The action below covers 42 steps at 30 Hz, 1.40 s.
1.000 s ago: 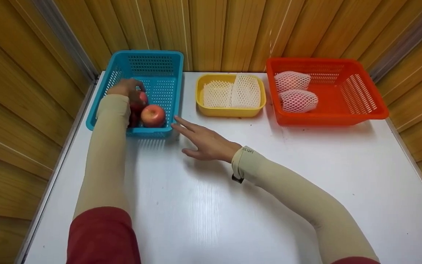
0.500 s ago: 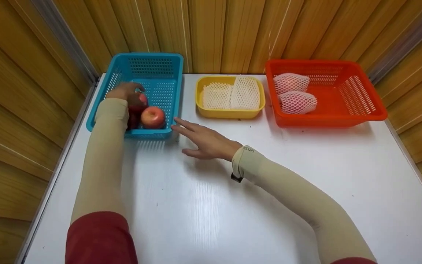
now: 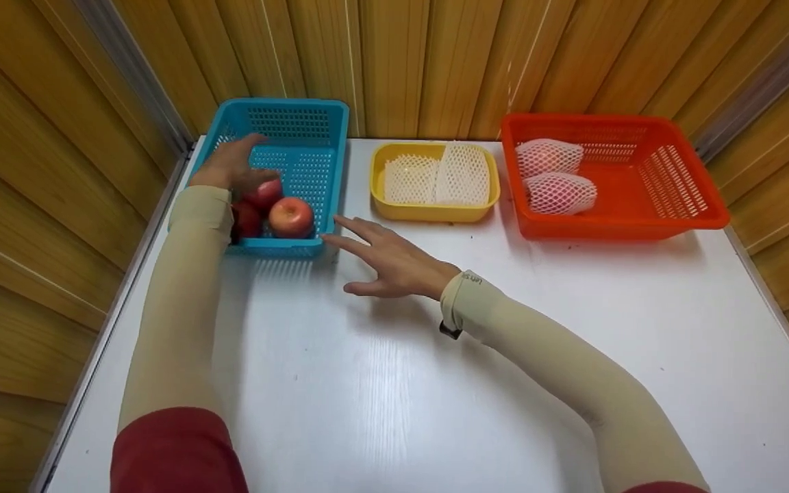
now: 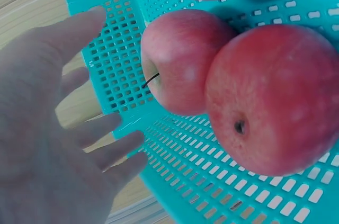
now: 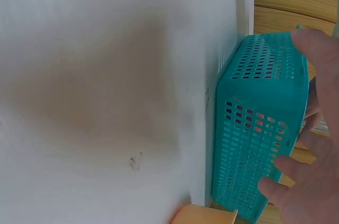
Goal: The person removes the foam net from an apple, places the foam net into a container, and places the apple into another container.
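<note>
My left hand [image 3: 230, 164] is over the left side of the blue basket [image 3: 342, 164], its fingers spread with nothing in them. Close by lie three red apples: one with a dark stem [image 4: 180, 62], a larger one [image 4: 273, 99], and a paler one [image 3: 291, 217] near the basket's front right corner. In the left wrist view a gap shows between the hand [image 4: 58, 123] and the fruit. Fingers apart, my right hand [image 3: 394, 263] hovers above the table beside that corner; in the head view its fingertips overlap the rim, and I cannot tell whether they touch.
In the middle stands a yellow tub [image 3: 435, 212] holding white foam net sleeves [image 3: 463, 174]. To its right, a red basket [image 3: 600, 229] contains two apples in foam nets [image 3: 560, 193]. Wood-patterned panels [image 3: 429, 68] rise behind and at both sides of the white table [image 3: 367, 383].
My left hand's fingers have spread away from the apple under them, and the hand has shifted slightly up and left. More of the apples shows. My right hand stays nearly in place.
</note>
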Tool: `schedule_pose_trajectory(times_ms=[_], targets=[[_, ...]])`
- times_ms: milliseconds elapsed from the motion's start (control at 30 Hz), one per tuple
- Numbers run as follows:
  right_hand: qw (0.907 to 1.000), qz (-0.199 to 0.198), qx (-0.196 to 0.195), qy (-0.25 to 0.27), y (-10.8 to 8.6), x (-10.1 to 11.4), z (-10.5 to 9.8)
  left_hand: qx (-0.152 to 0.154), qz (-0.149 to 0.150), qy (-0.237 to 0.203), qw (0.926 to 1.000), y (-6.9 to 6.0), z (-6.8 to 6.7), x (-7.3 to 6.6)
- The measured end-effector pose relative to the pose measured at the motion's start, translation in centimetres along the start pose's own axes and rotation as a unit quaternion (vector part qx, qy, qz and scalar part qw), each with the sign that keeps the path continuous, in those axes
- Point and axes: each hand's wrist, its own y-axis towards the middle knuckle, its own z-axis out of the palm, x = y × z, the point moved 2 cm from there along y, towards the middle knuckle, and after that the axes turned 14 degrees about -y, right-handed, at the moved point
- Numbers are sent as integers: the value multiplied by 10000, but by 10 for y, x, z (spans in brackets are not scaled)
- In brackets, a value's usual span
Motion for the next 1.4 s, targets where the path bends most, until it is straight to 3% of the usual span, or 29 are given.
schedule_pose_trajectory(times_ms=[100, 233, 500, 800, 1133, 1400], targets=[[9997, -24, -207, -154, -2, -4, 0, -314, 396, 204, 9985, 0, -1, -2], [9991, 79, -338, -241, -6, -8, 0, -693, 753, 153, 9946, -4, 0, -6], [9986, 334, -373, -140, -13, -15, 0, -1228, 1480, 144, 9812, -18, -1, -19], [9955, 397, -744, -427, -27, -34, -1, -1535, 1848, -232, 9704, -32, 3, -29], [9910, 690, -940, -650, -46, -61, -16, -1793, 2105, -449, 9600, -43, 20, -36], [9861, 824, -1116, -910, -63, -84, -37, -1932, 2567, -519, 9456, -50, 38, -42]])
